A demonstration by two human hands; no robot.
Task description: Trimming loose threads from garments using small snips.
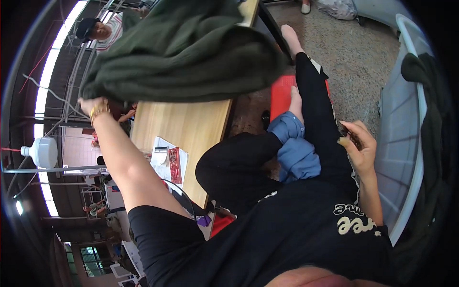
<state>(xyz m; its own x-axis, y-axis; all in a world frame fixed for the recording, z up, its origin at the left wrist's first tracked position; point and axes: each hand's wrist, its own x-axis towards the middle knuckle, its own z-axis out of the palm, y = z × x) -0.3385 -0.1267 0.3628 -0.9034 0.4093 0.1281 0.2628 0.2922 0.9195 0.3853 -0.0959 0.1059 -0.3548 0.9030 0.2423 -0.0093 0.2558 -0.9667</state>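
My left hand (95,106), with a gold-coloured bracelet at its wrist, is stretched out far to the left. It grips the edge of a large dark green cloth (186,62), which hangs in loose folds over the wooden table and is partly smeared by motion. By my right thigh, the fingers of my right hand (361,146) are curled round a small dark brown object (352,137) whose kind I cannot make out. A bunched blue cloth (297,155) lies against my bent leg.
On the wooden table (210,117) lie papers and a red patterned packet (175,165). At the right stands a large pale plastic bin (399,143) with dark green cloth (420,71) over its rim. A red seat (282,93) is below my feet. Another person (103,33) is beyond the table.
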